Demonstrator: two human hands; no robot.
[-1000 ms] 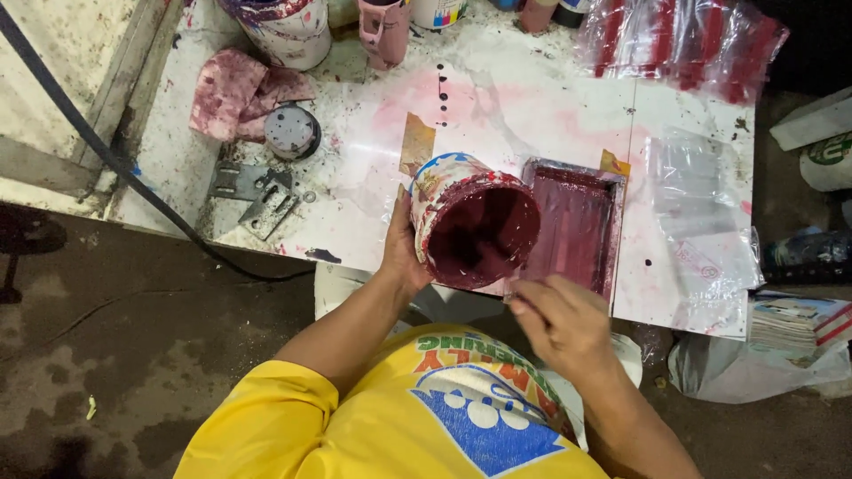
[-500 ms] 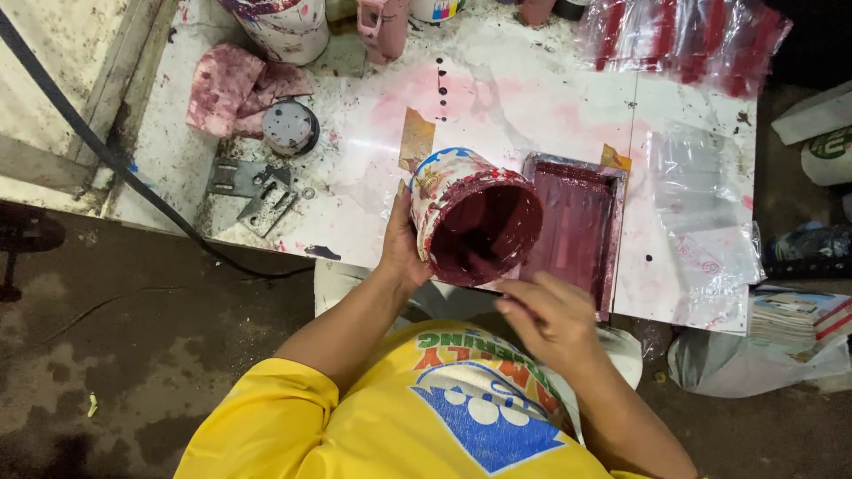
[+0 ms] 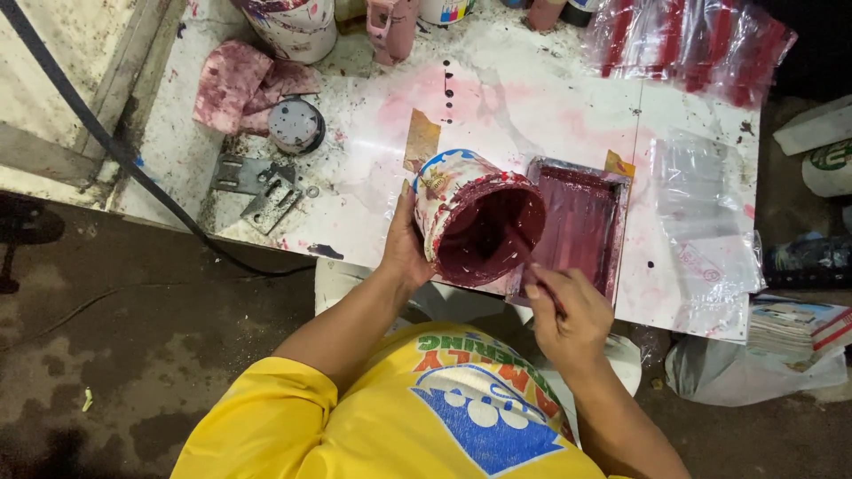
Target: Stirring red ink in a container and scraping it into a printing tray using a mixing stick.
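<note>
So the left hand (image 3: 406,253) is gripping a paint can (image 3: 475,215) that's coated in dark red inside, fingers wrapped around its outer wall and clamped on it. The can is being held tipped way over, mouth facing right and toward the person, hanging right at the near edge of the tabletop (image 3: 497,98), just beside the left side of a red paint tray (image 3: 581,222). The right hand (image 3: 568,315) is sitting below the can's mouth, fingers pinched together on what looks like a thin stick or brush handle poking up toward the rim, but it's too small to tell exactly what it is.

The tray is sitting flat on the white, paint-splattered tabletop with bits of tan tape at its corners. Further left there's a round metal lid (image 3: 295,125) next to a stained pink rag (image 3: 240,84), and a metal bracket (image 3: 257,182) nearer the edge. A black cable (image 3: 106,142) is running across the left side. Plastic bags of red items (image 3: 688,44) are lying at the far right corner. Yellow shirt (image 3: 355,426) at the bottom.
</note>
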